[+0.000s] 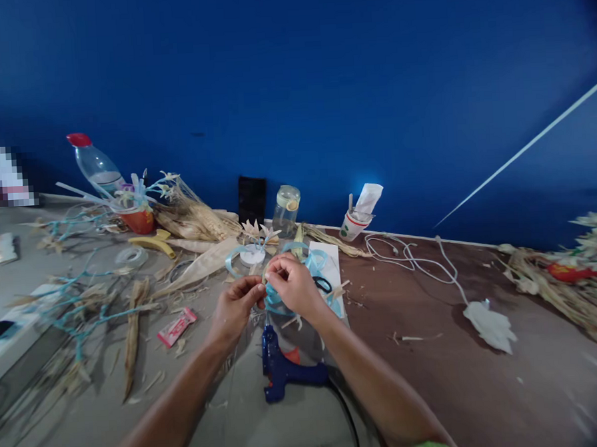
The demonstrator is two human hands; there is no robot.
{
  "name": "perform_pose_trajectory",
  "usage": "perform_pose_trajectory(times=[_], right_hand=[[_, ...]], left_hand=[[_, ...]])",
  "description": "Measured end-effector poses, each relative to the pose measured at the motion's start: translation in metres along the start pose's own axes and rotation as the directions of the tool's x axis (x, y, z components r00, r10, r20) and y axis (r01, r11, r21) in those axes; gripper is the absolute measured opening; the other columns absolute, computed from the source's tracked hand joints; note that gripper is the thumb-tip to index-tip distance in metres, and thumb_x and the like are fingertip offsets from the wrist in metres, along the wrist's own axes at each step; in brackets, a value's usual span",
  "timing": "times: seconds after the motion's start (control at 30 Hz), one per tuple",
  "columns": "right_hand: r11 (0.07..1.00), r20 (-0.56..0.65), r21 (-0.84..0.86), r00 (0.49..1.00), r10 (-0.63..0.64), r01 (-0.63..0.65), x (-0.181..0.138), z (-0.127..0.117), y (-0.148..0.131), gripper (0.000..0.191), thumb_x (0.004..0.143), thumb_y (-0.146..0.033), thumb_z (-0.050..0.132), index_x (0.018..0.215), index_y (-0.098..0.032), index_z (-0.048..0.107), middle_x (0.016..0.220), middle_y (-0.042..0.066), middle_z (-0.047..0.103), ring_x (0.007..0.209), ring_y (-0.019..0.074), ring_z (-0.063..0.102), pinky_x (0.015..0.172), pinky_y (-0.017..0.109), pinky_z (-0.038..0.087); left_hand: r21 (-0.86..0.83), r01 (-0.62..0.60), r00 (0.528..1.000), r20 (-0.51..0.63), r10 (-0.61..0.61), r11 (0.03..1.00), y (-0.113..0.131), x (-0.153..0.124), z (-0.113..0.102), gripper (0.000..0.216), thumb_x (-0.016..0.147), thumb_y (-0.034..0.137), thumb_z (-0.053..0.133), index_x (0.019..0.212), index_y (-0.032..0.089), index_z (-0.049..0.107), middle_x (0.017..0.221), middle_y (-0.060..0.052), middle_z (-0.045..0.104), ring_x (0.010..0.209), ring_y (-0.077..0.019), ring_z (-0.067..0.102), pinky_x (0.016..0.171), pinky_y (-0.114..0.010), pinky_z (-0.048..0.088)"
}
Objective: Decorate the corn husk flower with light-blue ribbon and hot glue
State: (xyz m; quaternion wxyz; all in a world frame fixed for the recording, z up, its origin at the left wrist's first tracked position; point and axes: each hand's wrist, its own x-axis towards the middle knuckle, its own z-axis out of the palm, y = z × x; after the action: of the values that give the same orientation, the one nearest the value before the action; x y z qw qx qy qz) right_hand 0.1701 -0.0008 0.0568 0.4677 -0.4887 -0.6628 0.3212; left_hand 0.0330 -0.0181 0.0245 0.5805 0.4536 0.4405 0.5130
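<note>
My left hand [241,302] and my right hand [292,282] meet over the middle of the table, fingers pinched together. What lies between the fingertips is too small and hidden to name. Light blue ribbon [279,303] hangs in loops just under and behind my right hand. Below the hands a blue glue gun [286,371] lies on its side, its nozzle pointing up toward them and its black cord running to the front. Black-handled scissors [322,284] rest on a white sheet [333,256] beyond my right wrist. A pale husk flower [259,232] stands behind the hands by a white roll [253,255].
Left are blue-wrapped stems [78,322], dried husks [134,339], a pink wrapper [176,327], a red cup [139,220] and a bottle [98,167]. Along the blue wall stand a jar [286,207] and a white cup [353,224]. A white cable [420,260] and dried flowers [566,283] lie right.
</note>
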Motion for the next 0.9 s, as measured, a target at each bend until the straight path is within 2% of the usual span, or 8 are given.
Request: perform_pose_trajectory(times=[0.27, 0.53, 0.6, 0.7, 0.8, 0.9], right_hand=[[0.999, -0.001, -0.042, 1.000, -0.021, 0.021, -0.0015, 0.0022, -0.0016, 0.007, 0.070, -0.015, 0.053, 0.064, -0.016, 0.055, 0.082, 0.003, 0.055, 0.065, 0.0105, 0.053, 0.063, 0.023, 0.046], [1.000, 0.019, -0.001, 0.999, 0.028, -0.028, -0.0024, 0.0028, -0.0030, 0.006, 0.070, -0.018, 0.054, 0.064, -0.017, 0.056, 0.079, 0.002, 0.055, 0.063, 0.0107, 0.051, 0.061, 0.024, 0.043], [0.996, 0.022, 0.048, 0.997, 0.068, -0.069, -0.0024, 0.0015, -0.0034, 0.003, 0.068, -0.021, 0.056, 0.067, -0.018, 0.056, 0.074, 0.000, 0.054, 0.059, 0.0103, 0.049, 0.058, 0.024, 0.041], [0.964, 0.017, 0.181, 0.981, 0.194, -0.194, -0.0007, -0.0011, -0.0021, 0.013, 0.067, -0.026, 0.059, 0.077, -0.019, 0.055, 0.059, -0.005, 0.048, 0.050, 0.0093, 0.043, 0.051, 0.023, 0.036], [0.887, 0.026, 0.354, 0.951, 0.309, -0.298, 0.0019, -0.0023, 0.0004, 0.019, 0.065, -0.029, 0.060, 0.080, -0.019, 0.054, 0.058, -0.006, 0.048, 0.049, 0.0085, 0.042, 0.050, 0.022, 0.035], [0.806, 0.117, 0.444, 0.917, 0.380, -0.391, 0.0028, -0.0011, 0.0008, 0.021, 0.062, -0.028, 0.063, 0.079, -0.017, 0.054, 0.057, -0.006, 0.048, 0.048, 0.0075, 0.042, 0.049, 0.022, 0.034]], left_hand=[[0.027, -0.005, 0.999, -0.044, 0.006, 1.000, -0.0009, 0.0007, 0.0016, 0.022, 0.068, 0.035, 0.068, 0.070, 0.014, 0.063, 0.054, 0.003, 0.056, 0.049, -0.0079, 0.047, 0.052, -0.021, 0.037], [0.016, -0.011, 0.997, -0.076, 0.012, 1.000, 0.0005, 0.0001, 0.0032, 0.024, 0.067, 0.037, 0.069, 0.069, 0.014, 0.062, 0.054, 0.003, 0.054, 0.048, -0.0075, 0.045, 0.049, -0.020, 0.035], [0.007, -0.017, 0.996, -0.093, 0.017, 1.000, 0.0015, 0.0001, 0.0028, 0.024, 0.066, 0.037, 0.069, 0.068, 0.014, 0.062, 0.053, 0.003, 0.054, 0.047, -0.0075, 0.044, 0.048, -0.020, 0.034], [-0.015, -0.013, 0.993, -0.117, 0.011, 1.000, 0.0013, 0.0005, 0.0013, 0.023, 0.067, 0.036, 0.069, 0.069, 0.014, 0.062, 0.054, 0.003, 0.055, 0.048, -0.0074, 0.045, 0.048, -0.020, 0.034], [-0.040, -0.005, 0.994, -0.112, 0.000, 0.999, -0.0012, 0.0011, -0.0008, 0.021, 0.068, 0.034, 0.069, 0.072, 0.014, 0.062, 0.056, 0.003, 0.055, 0.049, -0.0069, 0.045, 0.049, -0.020, 0.034], [-0.078, -0.007, 0.994, -0.107, -0.001, 0.997, -0.0041, 0.0015, -0.0025, 0.019, 0.069, 0.032, 0.069, 0.072, 0.014, 0.062, 0.057, 0.003, 0.055, 0.051, -0.0068, 0.045, 0.050, -0.020, 0.034]])
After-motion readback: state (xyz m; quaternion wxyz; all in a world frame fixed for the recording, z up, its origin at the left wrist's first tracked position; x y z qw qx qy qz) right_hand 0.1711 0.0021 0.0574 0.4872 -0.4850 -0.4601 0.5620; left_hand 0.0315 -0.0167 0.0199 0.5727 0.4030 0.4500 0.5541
